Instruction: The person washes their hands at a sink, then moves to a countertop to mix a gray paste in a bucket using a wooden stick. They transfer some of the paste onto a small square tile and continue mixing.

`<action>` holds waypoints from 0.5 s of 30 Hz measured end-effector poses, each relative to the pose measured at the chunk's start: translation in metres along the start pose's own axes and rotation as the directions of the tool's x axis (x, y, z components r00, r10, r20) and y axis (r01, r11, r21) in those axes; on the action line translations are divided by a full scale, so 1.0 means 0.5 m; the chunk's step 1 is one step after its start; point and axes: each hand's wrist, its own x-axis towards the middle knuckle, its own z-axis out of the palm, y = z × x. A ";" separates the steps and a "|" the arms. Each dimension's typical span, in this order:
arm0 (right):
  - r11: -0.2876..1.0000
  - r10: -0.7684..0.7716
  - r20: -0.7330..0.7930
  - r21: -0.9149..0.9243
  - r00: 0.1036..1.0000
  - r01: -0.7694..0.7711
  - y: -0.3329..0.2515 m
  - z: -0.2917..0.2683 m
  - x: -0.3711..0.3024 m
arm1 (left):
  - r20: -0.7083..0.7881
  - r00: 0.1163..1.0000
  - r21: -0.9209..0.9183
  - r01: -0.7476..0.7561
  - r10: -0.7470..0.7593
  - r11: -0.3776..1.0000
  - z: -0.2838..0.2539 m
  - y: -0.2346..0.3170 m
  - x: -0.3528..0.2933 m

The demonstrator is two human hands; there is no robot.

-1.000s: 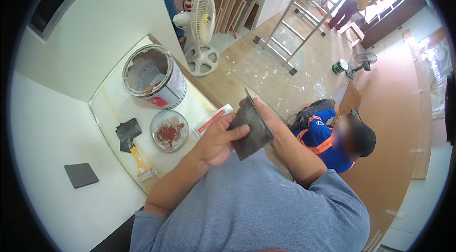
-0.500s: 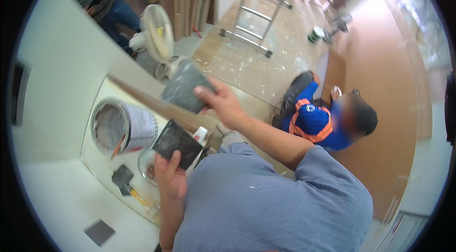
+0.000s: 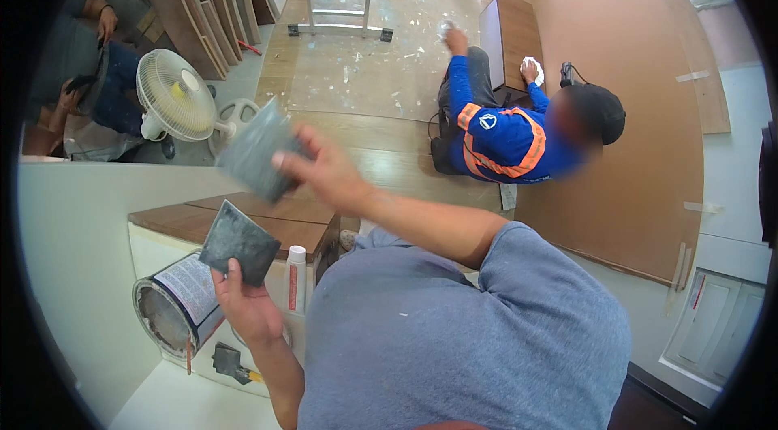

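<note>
My left hand (image 3: 250, 312) pinches a thin dark grey square plate (image 3: 240, 245) by its lower edge, thumb on top. Its face is smeared with pale dust or filler. Just above and to the right, my right hand (image 3: 328, 171) grips a second, lighter grey square plate (image 3: 259, 153), blurred by motion. The two plates are close together, but I cannot tell if they touch. Below the left hand, a large metal can (image 3: 190, 288) lies tilted. A white tube (image 3: 297, 280) stands beside my left wrist. A dark-bladed scraper (image 3: 231, 361) with a yellow handle lies lower down.
A wooden-topped ledge (image 3: 194, 211) lies past the can. A white fan (image 3: 176, 95) stands at the left, near a seated person (image 3: 121, 89) and leaning boards (image 3: 186, 8). Ahead is a metal ladder (image 3: 340, 12). At the right, a co-worker in blue (image 3: 502, 138) wipes a wooden box (image 3: 516, 33).
The view has shifted, bringing more of the ledge and co-worker into sight. Both hands still hold their plates, now further left in the picture. The co-worker's one arm has reached outward.
</note>
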 end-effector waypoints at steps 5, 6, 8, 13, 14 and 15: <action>0.787 -0.261 0.143 -0.541 0.955 0.296 -0.061 -0.037 0.000 | -0.033 0.997 -0.051 0.070 -0.071 0.996 -0.047 -0.024 0.012; 0.565 -0.305 0.286 -0.713 0.908 0.415 -0.075 -0.040 -0.007 | -0.050 0.993 -0.007 0.108 -0.108 0.994 -0.024 -0.013 0.007; 0.422 -0.313 0.425 -0.739 0.849 0.525 -0.094 -0.005 -0.045 | -0.114 0.984 0.081 0.143 -0.133 0.986 0.012 -0.013 0.001; 0.366 -0.179 0.561 -0.725 0.808 0.584 -0.051 0.064 -0.111 | -0.073 0.982 0.046 0.180 -0.176 0.983 -0.005 -0.063 -0.003; 0.358 -0.153 0.581 -0.721 0.799 0.593 -0.049 0.073 -0.119 | -0.036 0.990 0.048 0.136 -0.135 0.989 -0.003 -0.079 -0.003; 0.291 -0.176 0.636 -0.695 0.751 0.657 -0.039 0.072 -0.123 | 0.003 0.995 0.049 0.096 -0.096 0.994 0.004 -0.090 -0.004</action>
